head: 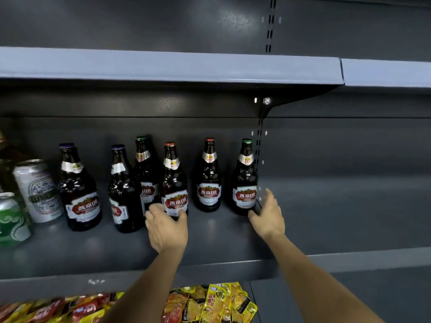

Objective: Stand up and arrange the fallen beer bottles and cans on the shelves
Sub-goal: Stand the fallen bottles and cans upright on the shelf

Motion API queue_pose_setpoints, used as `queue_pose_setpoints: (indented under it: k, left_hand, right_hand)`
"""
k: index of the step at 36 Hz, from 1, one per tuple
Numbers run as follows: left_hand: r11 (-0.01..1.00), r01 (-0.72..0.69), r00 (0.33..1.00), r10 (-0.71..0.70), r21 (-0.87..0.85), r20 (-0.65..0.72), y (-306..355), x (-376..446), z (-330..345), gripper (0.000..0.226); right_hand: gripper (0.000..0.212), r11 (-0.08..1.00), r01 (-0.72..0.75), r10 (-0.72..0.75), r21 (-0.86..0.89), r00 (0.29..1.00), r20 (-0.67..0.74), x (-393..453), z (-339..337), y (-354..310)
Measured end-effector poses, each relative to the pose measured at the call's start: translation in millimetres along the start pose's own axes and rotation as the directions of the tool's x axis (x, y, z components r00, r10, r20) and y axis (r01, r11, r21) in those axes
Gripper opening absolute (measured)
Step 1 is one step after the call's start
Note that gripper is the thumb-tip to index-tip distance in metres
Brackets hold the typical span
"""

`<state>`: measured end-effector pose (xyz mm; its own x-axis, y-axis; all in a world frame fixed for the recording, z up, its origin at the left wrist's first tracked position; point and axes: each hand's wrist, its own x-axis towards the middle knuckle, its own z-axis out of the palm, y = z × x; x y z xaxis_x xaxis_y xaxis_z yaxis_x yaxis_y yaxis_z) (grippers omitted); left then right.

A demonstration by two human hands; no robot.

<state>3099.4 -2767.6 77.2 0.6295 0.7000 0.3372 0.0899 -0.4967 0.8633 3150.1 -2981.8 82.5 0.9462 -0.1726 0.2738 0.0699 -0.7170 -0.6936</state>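
Your left hand (166, 229) is cupped around the base of the orange-capped bottle (173, 180), thumb on one side and fingers curled round the other, low on its red label. Take that bottle as your landmark. It stands upright on the dark shelf (210, 243), near the middle of the row.

Your right hand (268, 215) is well to the right of it, spread wide and holding nothing. Its thumb touches the foot of the green-capped bottle (245, 178) at the right end of the row, while the fingers reach past that bottle's right side, apart from the glass.

Between the landmark and that end bottle stands a red-capped bottle (208, 176), upright and set slightly further back. Just behind and to the left of the landmark is another green-capped bottle (143, 169), partly hidden. Left again, and nearer you, is a purple-capped bottle (122, 190) with its label turned sideways. Further left stands a second purple-capped bottle (78, 187), label facing you.

Beyond that, at the far left, a white can (37, 192) stands upright, with a green can (12, 220) in front of it at the picture's edge. All six bottles and both cans are upright.

Below the shelf edge, beneath the landmark, lie yellow and red snack packets (210, 304). The upper shelf (163, 66) above the row shows only its pale front lip.
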Motion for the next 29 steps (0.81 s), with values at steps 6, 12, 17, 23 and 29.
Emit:
queue_pose_setpoints:
  k: [6, 12, 17, 23, 29]
  left_hand:
    - [0.998, -0.054, 0.990, 0.050, 0.027, 0.131, 19, -22, 6, 0.037]
    - [0.995, -0.098, 0.917, 0.084, 0.014, 0.391, 26, -38, 25, 0.025]
    - [0.997, -0.071, 0.854, 0.065, -0.008, 0.517, 29, -36, 39, 0.033]
    - [0.989, 0.012, 0.786, 0.082, -0.147, 0.613, 43, -26, 60, 0.057]
    - [0.943, 0.162, 0.764, 0.067, -0.292, 0.642, 49, -18, 88, 0.067]
  right_hand:
    - [0.068, 0.980, 0.075, -0.078, -0.183, 0.997, -0.010, -18, -2, 3]
    - [0.065, 0.982, 0.069, -0.063, -0.178, 0.997, 0.040, -21, -1, 9]
    - [0.067, 0.996, -0.031, 0.037, -0.089, 0.997, 0.067, -12, 1, 13]
    - [0.057, 0.991, -0.021, 0.017, -0.130, 0.999, -0.027, 0, 8, 12]
    - [0.063, 0.999, -0.006, 0.005, -0.038, 1.000, -0.024, 21, 17, 5]
